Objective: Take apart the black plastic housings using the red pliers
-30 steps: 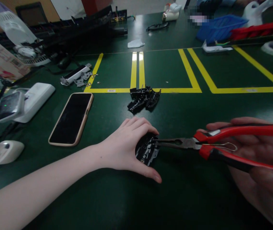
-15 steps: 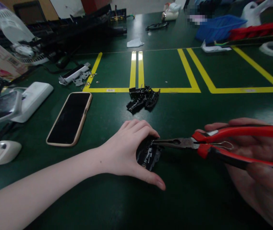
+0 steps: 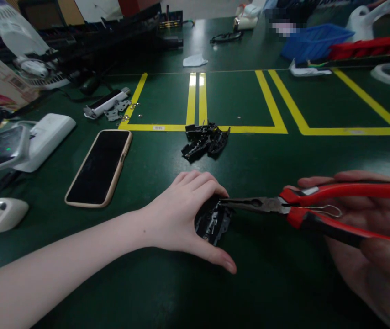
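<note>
My left hand (image 3: 190, 214) is curved around a black plastic part (image 3: 213, 225) and presses it against the dark green table (image 3: 119, 283); its thumb sticks out to the side. A pair of red-handled needle-nose pliers (image 3: 296, 205) lies in my right hand (image 3: 380, 228), fingers behind one handle and thumb on the other. The tips of the pliers' jaws touch the upper edge of the black part, near my left index finger. Whether the jaws grip something there I cannot make out. Beyond my left hand sits a small heap of broken black plastic pieces (image 3: 205, 140).
A phone (image 3: 99, 167) lies left of my hand, with a white device with a screen (image 3: 8, 148) and a computer mouse (image 3: 1, 214) further left. Small metal parts (image 3: 117, 109) lie behind the phone. Yellow tape (image 3: 250, 130) marks the table. A blue basket (image 3: 314, 41) stands far right.
The pliers and my right hand have shifted slightly to the right, their jaw tips staying at the part's edge. My left hand has hardly moved. Green lights now show on the white device's screen.
</note>
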{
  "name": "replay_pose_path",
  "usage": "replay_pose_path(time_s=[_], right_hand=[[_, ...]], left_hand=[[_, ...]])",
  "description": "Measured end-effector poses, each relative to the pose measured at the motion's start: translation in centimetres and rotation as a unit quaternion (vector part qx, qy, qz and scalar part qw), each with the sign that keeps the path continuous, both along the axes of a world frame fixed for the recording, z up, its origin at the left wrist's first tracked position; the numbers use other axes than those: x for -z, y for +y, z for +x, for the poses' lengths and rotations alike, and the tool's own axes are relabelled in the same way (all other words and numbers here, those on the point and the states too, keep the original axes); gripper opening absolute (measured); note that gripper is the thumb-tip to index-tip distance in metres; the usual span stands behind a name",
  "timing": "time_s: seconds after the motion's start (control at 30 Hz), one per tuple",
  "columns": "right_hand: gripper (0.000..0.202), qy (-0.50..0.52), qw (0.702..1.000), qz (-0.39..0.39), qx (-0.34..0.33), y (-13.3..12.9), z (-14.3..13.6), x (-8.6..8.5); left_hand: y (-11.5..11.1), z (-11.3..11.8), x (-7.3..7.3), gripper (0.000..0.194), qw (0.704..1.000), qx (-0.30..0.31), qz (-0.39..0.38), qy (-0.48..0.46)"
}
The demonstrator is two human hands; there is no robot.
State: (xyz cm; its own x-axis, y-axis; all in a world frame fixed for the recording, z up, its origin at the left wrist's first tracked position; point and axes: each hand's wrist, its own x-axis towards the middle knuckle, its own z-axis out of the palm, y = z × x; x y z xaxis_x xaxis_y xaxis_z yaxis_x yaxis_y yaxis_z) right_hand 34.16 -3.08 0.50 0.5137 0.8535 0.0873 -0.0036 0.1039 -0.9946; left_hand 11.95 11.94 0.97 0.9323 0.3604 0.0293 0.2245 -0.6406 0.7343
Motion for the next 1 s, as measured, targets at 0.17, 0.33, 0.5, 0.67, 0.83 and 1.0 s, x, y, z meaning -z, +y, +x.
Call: replay_pose_path(time_s=[0.17, 0.33, 0.5, 0.67, 0.83, 1.0], right_hand=[[0.051, -0.008, 1.0, 0.016, -0.004, 0.09, 0.19, -0.08], [0.05, -0.012, 1.0, 0.009, -0.004, 0.14, 0.19, -0.11], [0.052, -0.014, 1.0, 0.005, -0.016, 0.0, -0.09, 0.33], [0.05, -0.013, 0.999, 0.018, -0.032, -0.24, 0.21, 0.69], [0.05, -0.009, 0.999, 0.024, -0.028, -0.22, -0.08, 0.41], [0.051, 0.003, 1.0, 0.015, -0.025, -0.06, -0.65, 0.01]], left_hand=[[0.05, 0.0, 0.06, 0.08, 1.0, 0.002, -0.001, -0.012], [0.11, -0.01, 0.01, 0.081, 1.0, 0.004, -0.001, -0.002], [0.05, -0.01, 0.09, 0.08, 1.0, 0.014, 0.014, -0.006], [0.01, -0.03, 0.18, 0.079, 1.0, 0.014, 0.014, -0.017], [0.11, -0.04, 0.08, 0.081, 0.999, 0.033, 0.011, -0.016], [0.11, 0.01, 0.08, 0.075, 0.997, 0.058, 0.032, -0.026]])
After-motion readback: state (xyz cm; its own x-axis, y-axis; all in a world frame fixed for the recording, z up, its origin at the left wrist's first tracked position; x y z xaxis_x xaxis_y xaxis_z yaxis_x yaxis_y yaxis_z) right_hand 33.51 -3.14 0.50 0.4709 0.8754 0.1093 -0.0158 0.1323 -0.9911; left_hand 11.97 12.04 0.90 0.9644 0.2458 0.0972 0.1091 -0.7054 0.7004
